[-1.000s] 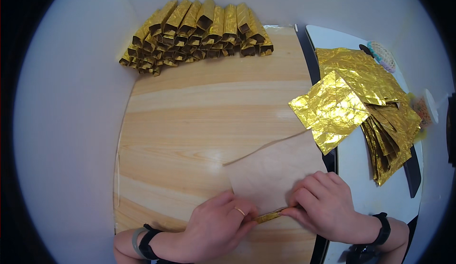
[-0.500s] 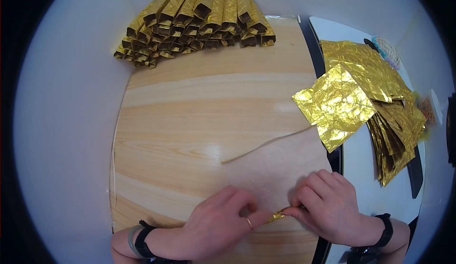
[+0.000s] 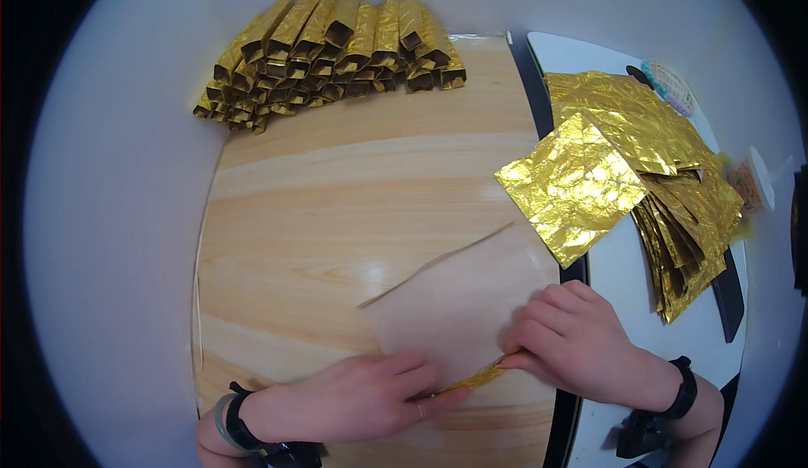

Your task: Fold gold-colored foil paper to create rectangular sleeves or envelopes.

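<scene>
Surface: wood-patterned board (image 3: 303, 224); hours are read from the middle of the view, twelve lying farthest from the person.
Tubes: a heap of square-ended gold tubes (image 3: 328, 43) at eleven o'clock, stacked in layers with open ends facing the person; these appear to be completed pieces, overlapping too much to count.
Sheet: the piece in work (image 3: 454, 308), at five o'clock on the surface, pale brown side up; most of it is unfolded, and its far edge looks slightly curled.
Fold: a narrow gold strip (image 3: 482, 376) along the sheet's near edge, between the hands; judged an early stage, since no tube shape shows here.
Left hand: at six o'clock (image 3: 366, 396), at the fold's left end; a ringed finger lies along the strip, the thumb is not clear, and whether the fingers pinch cannot be told.
Right hand: at four o'clock (image 3: 572, 337), its thumb and fingers closed on the fold's right end.
Loose sheet: gold side up (image 3: 576, 190), at three o'clock, lying across the surface's right edge; flat and unworked.
Pile: further gold sheets (image 3: 623, 102), between two and three o'clock on a white side table (image 3: 619, 316), fanned toward the person; apparently the stock remaining, number uncertain.
</scene>
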`<action>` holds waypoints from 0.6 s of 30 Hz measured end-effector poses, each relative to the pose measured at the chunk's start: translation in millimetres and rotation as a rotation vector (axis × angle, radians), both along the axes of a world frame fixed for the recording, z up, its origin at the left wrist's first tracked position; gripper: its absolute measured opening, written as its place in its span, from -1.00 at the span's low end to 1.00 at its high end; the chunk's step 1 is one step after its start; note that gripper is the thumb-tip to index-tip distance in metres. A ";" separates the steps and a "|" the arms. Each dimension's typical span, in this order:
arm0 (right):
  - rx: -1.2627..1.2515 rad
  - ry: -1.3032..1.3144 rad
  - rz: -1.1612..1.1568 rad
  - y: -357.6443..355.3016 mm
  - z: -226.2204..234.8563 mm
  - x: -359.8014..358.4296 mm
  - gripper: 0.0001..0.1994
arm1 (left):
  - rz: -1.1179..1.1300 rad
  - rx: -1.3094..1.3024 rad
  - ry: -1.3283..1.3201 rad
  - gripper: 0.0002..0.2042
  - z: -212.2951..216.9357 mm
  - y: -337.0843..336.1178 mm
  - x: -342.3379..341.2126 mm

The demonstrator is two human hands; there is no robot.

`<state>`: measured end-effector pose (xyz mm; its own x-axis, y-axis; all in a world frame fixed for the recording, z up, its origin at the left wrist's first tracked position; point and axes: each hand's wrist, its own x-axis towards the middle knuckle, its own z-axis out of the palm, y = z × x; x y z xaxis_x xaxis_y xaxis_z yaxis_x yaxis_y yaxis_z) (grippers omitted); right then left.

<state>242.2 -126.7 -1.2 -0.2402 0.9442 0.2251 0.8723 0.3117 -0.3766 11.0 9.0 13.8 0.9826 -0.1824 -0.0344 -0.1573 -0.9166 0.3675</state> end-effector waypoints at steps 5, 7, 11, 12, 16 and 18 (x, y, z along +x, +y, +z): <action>0.021 -0.019 0.011 -0.4 0.1 2.3 -0.81 | 0.248 -0.251 0.124 -0.81 4.4 -5.3 6.8; 0.036 -0.004 0.004 -2.9 0.1 6.5 -0.81 | 0.322 -0.342 0.133 -0.65 5.0 -4.7 9.1; -0.028 0.002 -0.045 -6.6 3.9 14.5 -0.80 | 0.271 -0.297 0.114 -0.65 1.1 -1.9 8.3; -0.047 -0.004 -0.050 -6.4 5.0 15.4 -0.80 | 0.294 -0.332 0.142 -0.66 0.8 -1.9 8.3; -0.077 0.071 -0.040 -5.6 7.0 16.5 -0.80 | 0.337 -0.288 0.194 -0.68 1.7 -2.1 7.7; -0.082 0.105 -0.033 -6.1 4.7 17.6 -0.81 | 0.290 -0.260 0.141 -0.68 1.1 -1.8 8.3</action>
<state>259.8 -132.8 3.5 -0.1881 0.9674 0.1695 0.8358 0.2483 -0.4897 19.3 7.2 14.9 0.9836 0.0806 -0.1616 0.1620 -0.7893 0.5923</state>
